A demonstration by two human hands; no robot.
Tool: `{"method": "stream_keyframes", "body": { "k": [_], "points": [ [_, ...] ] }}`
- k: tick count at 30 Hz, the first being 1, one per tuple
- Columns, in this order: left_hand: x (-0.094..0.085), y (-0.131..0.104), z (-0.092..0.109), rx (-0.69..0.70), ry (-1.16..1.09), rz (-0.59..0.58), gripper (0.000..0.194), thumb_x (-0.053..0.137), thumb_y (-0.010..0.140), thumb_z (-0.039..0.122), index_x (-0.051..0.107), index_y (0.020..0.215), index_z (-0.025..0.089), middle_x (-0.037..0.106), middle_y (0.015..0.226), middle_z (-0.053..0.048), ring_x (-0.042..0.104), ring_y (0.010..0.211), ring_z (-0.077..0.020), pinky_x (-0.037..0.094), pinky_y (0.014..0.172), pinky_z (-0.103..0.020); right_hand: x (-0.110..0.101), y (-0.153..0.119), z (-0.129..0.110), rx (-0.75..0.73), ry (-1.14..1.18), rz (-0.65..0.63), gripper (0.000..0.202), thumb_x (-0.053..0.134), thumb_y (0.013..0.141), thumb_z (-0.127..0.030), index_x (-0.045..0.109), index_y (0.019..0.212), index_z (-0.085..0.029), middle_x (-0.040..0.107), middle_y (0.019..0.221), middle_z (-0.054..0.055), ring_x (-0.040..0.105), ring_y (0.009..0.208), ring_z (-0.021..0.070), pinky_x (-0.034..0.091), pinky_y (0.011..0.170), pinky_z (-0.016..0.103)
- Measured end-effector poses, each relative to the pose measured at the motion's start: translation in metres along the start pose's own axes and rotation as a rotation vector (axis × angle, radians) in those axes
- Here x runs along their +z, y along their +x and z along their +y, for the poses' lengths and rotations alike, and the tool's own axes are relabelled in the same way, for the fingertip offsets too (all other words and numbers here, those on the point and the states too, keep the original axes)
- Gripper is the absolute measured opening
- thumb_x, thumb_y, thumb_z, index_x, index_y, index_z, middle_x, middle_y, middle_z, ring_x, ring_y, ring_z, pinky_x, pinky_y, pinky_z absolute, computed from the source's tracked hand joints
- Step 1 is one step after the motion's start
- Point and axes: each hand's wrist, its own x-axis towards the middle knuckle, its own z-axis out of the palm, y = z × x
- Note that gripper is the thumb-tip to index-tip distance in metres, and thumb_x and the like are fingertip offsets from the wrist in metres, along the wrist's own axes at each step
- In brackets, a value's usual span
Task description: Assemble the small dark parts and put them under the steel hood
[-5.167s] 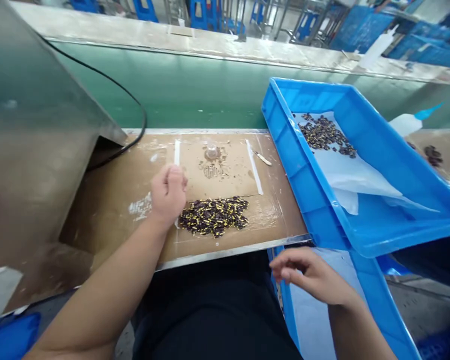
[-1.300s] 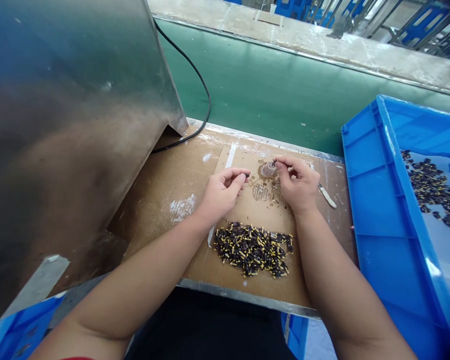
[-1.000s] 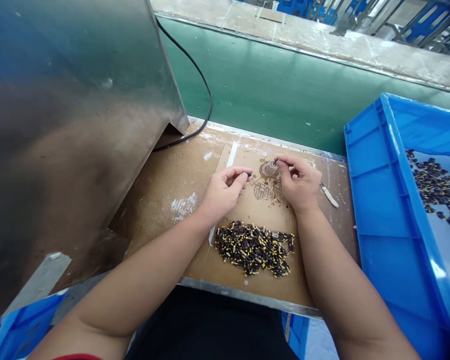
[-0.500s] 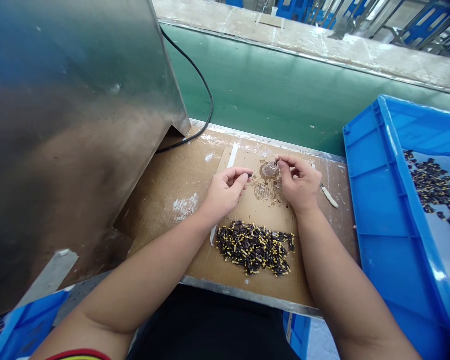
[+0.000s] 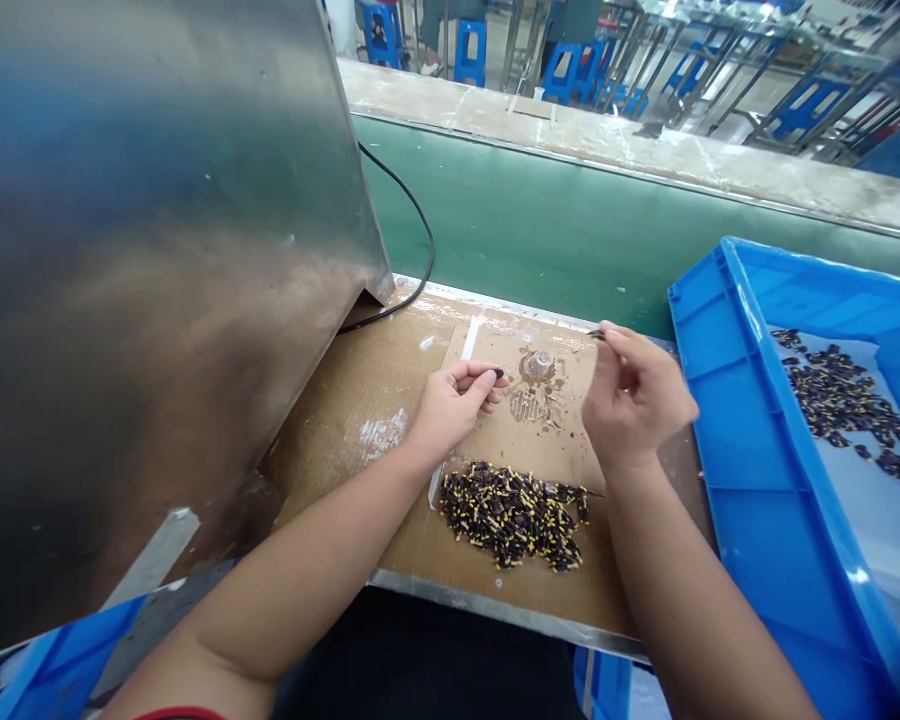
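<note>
Head view: my left hand (image 5: pixel 450 405) and right hand (image 5: pixel 634 410), each pinching

At far left stands one metal casing (image 5: pixel 172 260), with one black cable (image 5: pixel 429 238) beside it. Next, my left hand is closed around one small dark piece (image 5: pixel 499 374), its end poking out. Just below and to the right, one pile (image 5: pixel 514 515) of dark, yellow-tipped pieces lies loose on the cardboard (image 5: pixel 330 430), too many and too jumbled to count. Above the pile sits one clear cup (image 5: pixel 538 366). Farther right, my right hand, somewhat blurred, grips what looks like one thin piece (image 5: pixel 597 335), raised over the cardboard. I judge such pieces very light and fairly stiff, possibly slippery, best taken gently by the dark middle. At far right, one blue tub (image 5: pixel 757 480) holds a spread batch (image 5: pixel 847 395), uncounted, on white paper (image 5: pixel 862 510)
</note>
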Motion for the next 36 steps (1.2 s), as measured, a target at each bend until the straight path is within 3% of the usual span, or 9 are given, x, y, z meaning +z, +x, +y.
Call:
{"method": "stream_keyframes", "body": {
  "k": [2, 6, 11, 14, 20, 22, 25, 32, 36],
  "points": [
    [0.001, -0.001, 0.001, -0.023, -0.046, 0.012, 0.021, 0.076, 0.083, 0.032, 0.072, 0.094, 0.014, 0.073, 0.090, -0.013, 0.063, 0.068, -0.0141, 0.052, 0.062, -0.027, -0.004, 0.000, -0.003, 0.007, -0.020, -0.043, 0.014, 0.062, 0.096, -0.030, 0.074, 0.103, -0.031, 0.075, 0.092, 0.002, 0.065, 0.068, 0.0195, 0.054, 0.068, 0.039],
    [0.002, -0.001, 0.002, -0.053, -0.096, 0.012, 0.022, 0.079, 0.081, 0.031, 0.072, 0.091, 0.013, 0.072, 0.090, -0.013, 0.062, 0.068, -0.0131, 0.052, 0.063, -0.026, -0.010, -0.001, -0.010, -0.026, -0.003, 0.157, 0.021, 0.067, 0.093, -0.026, 0.072, 0.113, -0.031, 0.075, 0.108, 0.003, 0.069, 0.082, 0.0218, 0.054, 0.070, 0.037],
    [0.001, -0.003, 0.002, -0.103, -0.198, -0.014, 0.024, 0.080, 0.081, 0.033, 0.071, 0.091, 0.013, 0.072, 0.087, -0.013, 0.061, 0.065, -0.0108, 0.050, 0.060, -0.022, -0.008, 0.003, -0.014, 0.131, 0.012, -0.068, 0.013, 0.065, 0.094, -0.033, 0.074, 0.098, -0.025, 0.074, 0.085, 0.002, 0.061, 0.060, 0.0159, 0.049, 0.058, 0.034],
    [0.000, -0.004, 0.003, -0.161, -0.294, -0.031, 0.025, 0.081, 0.081, 0.032, 0.069, 0.091, 0.012, 0.072, 0.084, -0.011, 0.062, 0.063, -0.0100, 0.050, 0.058, -0.020, -0.014, 0.005, -0.023, 0.232, 0.173, -0.029, 0.013, 0.068, 0.091, -0.033, 0.072, 0.096, -0.022, 0.074, 0.090, 0.005, 0.067, 0.072, 0.0181, 0.053, 0.064, 0.034],
    [0.004, -0.009, 0.009, -0.168, -0.392, 0.004, 0.031, 0.085, 0.077, 0.031, 0.062, 0.088, 0.013, 0.074, 0.092, -0.015, 0.070, 0.074, -0.0163, 0.058, 0.068, -0.023, -0.021, -0.017, -0.044, 0.569, 0.650, -0.337, 0.015, 0.073, 0.088, -0.033, 0.070, 0.096, -0.020, 0.074, 0.088, 0.005, 0.070, 0.077, 0.0178, 0.055, 0.062, 0.028],
    [0.005, -0.011, 0.010, -0.149, -0.386, -0.014, 0.033, 0.087, 0.075, 0.030, 0.063, 0.088, 0.012, 0.074, 0.091, -0.015, 0.071, 0.076, -0.0162, 0.059, 0.070, -0.022, -0.017, -0.031, -0.046, 0.664, 0.786, -0.348, 0.019, 0.074, 0.089, -0.033, 0.070, 0.104, -0.022, 0.073, 0.088, 0.004, 0.070, 0.078, 0.0162, 0.054, 0.062, 0.026],
    [0.008, -0.014, 0.010, -0.132, -0.366, -0.041, 0.034, 0.089, 0.072, 0.028, 0.069, 0.093, 0.010, 0.074, 0.087, -0.013, 0.070, 0.076, -0.0134, 0.058, 0.069, -0.018, -0.009, -0.048, -0.044, 0.757, 0.910, -0.261, 0.022, 0.075, 0.089, -0.034, 0.072, 0.109, -0.024, 0.073, 0.088, 0.002, 0.070, 0.078, 0.0145, 0.053, 0.062, 0.024],
    [0.013, -0.021, 0.009, -0.061, -0.257, -0.033, 0.029, 0.086, 0.077, 0.031, 0.068, 0.092, 0.013, 0.074, 0.089, -0.012, 0.072, 0.076, -0.0158, 0.062, 0.071, -0.021, -0.005, -0.059, -0.043, 0.724, 0.965, -0.221, 0.014, 0.078, 0.087, -0.032, 0.069, 0.093, -0.022, 0.069, 0.076, -0.001, 0.066, 0.068, 0.0124, 0.053, 0.058, 0.023],
    [0.013, -0.023, 0.008, -0.091, -0.255, -0.080, 0.025, 0.087, 0.076, 0.027, 0.072, 0.091, 0.013, 0.075, 0.089, -0.010, 0.072, 0.074, -0.0133, 0.062, 0.073, -0.019, -0.005, -0.059, -0.050, 0.643, 0.913, -0.233, 0.010, 0.072, 0.091, -0.029, 0.071, 0.098, -0.022, 0.071, 0.080, 0.000, 0.065, 0.068, 0.0113, 0.056, 0.062, 0.024]
  ]
}}
